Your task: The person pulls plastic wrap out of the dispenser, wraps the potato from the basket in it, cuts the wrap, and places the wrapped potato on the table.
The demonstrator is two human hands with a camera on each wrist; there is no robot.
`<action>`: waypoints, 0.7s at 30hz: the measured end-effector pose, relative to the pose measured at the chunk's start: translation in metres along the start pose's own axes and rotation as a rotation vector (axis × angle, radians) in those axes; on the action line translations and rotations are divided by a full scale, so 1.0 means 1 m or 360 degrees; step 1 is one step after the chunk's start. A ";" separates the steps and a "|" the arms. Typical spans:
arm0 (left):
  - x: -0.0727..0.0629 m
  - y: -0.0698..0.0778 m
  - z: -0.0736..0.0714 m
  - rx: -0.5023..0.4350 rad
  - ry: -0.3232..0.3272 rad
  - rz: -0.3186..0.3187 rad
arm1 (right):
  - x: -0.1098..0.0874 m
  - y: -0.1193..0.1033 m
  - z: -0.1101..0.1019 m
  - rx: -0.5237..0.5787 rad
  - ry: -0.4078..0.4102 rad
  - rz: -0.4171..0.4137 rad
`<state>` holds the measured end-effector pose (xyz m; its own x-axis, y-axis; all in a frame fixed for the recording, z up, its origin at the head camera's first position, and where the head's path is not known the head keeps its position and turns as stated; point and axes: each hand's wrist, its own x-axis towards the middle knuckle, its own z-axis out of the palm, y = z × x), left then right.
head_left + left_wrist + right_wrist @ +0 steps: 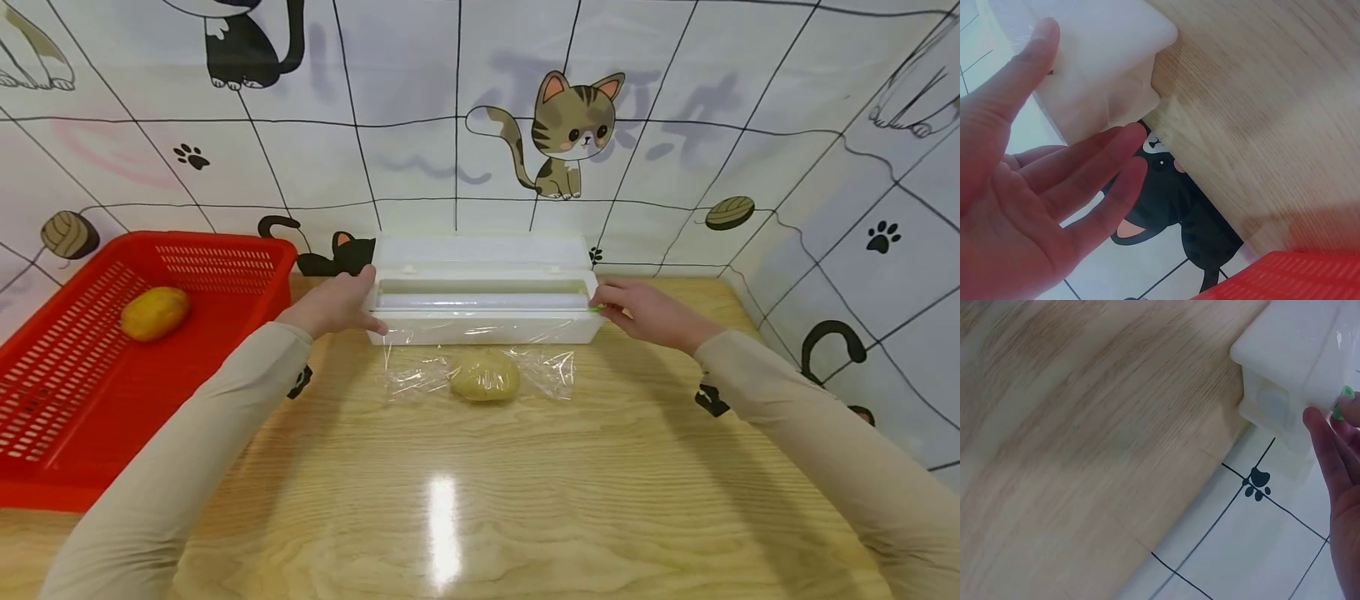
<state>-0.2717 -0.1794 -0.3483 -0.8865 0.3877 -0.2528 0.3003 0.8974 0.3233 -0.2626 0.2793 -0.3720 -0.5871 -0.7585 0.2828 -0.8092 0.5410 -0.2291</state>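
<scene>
A white cling film dispenser (487, 327) with its lid (480, 248) raised stands at the back of the table, a film roll (480, 302) inside. My left hand (339, 304) holds its left end, thumb on the front and fingers behind; the left wrist view shows this hand (1041, 169) close up. At the right end, my right hand (633, 310) pinches a small green slide cutter (596, 308), also visible as a green tab (1344, 401) in the right wrist view. Clear cling film (543, 371) hangs from the dispenser's front over a yellowish, potato-like item (485, 376) on the table.
To the left is a red plastic basket (168, 400) with a yellow mango-like fruit (155, 313) in it. A cat-patterned wall covering (412, 158) stands close behind the dispenser and along the right. The wood-grain table (570, 492) stretches toward me.
</scene>
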 end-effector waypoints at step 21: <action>0.001 -0.004 0.001 -0.0129 -0.0043 -0.0016 | 0.066 -0.046 0.017 0.0140 -0.0117 0.0327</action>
<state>-0.2731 -0.1824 -0.3509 -0.8792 0.3851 -0.2805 0.2608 0.8817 0.3931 -0.2633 0.1980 -0.3589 -0.7338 -0.6617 0.1538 -0.6658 0.6557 -0.3560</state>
